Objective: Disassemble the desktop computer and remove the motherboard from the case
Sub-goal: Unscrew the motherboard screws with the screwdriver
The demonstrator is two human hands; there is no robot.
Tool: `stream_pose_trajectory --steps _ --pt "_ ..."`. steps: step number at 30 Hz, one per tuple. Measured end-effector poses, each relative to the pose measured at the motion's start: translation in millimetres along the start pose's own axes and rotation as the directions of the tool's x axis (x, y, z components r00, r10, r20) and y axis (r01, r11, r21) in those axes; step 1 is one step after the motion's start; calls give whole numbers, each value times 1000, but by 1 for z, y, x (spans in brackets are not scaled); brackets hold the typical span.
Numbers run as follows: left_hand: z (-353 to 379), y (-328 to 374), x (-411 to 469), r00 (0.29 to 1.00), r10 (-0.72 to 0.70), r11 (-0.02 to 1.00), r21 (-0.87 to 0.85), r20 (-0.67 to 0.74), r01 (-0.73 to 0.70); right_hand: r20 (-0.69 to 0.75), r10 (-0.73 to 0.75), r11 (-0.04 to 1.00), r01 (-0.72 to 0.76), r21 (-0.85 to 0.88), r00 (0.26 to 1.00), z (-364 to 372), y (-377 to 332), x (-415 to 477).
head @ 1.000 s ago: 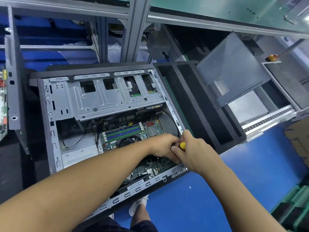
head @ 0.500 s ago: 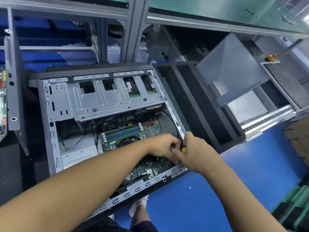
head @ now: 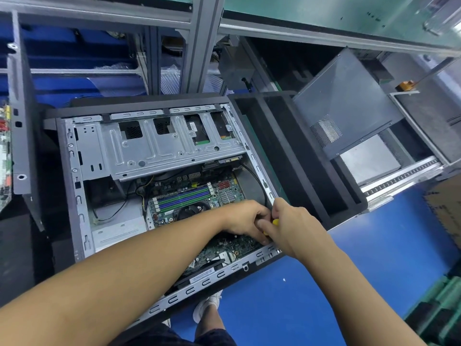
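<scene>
Motherboard (head: 189, 196): seated flat in case (head: 74, 196), nearward of drive cage (head: 149, 146); long axis from cage to near rim.
Work point: board's right edge, by case's near right corner.
Right hand (head: 296, 228): closed round yellow-handled screwdriver (head: 275, 222), nearer that corner.
Left hand (head: 245, 218): curled against the tool; grip not discernible.
Judged step: undoing a board screw.

- A factory-style workshop for electronics: grey metal frame posts (head: 199, 46) carry a green upper shelf (head: 324, 16).
- A roller track (head: 399, 176) runs along the right.
- An opened computer case (head: 74, 196) lies on its side, with a loose metal panel (head: 344, 101) leaning nearby.
- Bare circuit boards (head: 3, 156) sit at the left edge.
- The floor (head: 349, 270) is blue.
</scene>
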State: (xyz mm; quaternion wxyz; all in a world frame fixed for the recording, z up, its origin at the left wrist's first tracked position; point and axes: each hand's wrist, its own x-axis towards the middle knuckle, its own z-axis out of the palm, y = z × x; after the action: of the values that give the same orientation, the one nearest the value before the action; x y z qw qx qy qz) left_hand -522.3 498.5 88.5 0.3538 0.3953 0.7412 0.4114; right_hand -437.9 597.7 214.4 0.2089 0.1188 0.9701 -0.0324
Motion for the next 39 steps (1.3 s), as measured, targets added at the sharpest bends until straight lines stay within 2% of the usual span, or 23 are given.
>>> stream_pose_trajectory --steps 5,10,15,21,29,33,36,39 --pt "-9 -2 -5 997 -2 999 -41 78 5 -10 -48 999 48 -16 999 2 3 0" --pt "-18 -16 -6 995 -13 936 351 97 -22 -43 -55 998 55 -10 998 -3 5 -2" --pt "-12 -18 -1 986 -15 907 417 164 -56 -77 -50 998 53 30 996 -12 7 -4" --pt "-13 -21 0 980 -8 926 371 198 -67 -70 -51 994 58 98 996 -27 10 -6" --pt "-9 -23 -1 988 -12 953 302 153 -35 -23 -69 975 72 208 997 -44 17 -8" --pt "-10 -25 -3 991 -20 959 284 131 -18 -39 -61 969 69 238 997 -42 22 -10" --pt "-13 -27 -6 991 -39 986 167 127 17 -67 -41 964 57 259 997 -42 26 -12" --pt "-22 -23 -9 995 -81 992 106 56 75 -152 0 949 48 310 988 -42 29 -11"
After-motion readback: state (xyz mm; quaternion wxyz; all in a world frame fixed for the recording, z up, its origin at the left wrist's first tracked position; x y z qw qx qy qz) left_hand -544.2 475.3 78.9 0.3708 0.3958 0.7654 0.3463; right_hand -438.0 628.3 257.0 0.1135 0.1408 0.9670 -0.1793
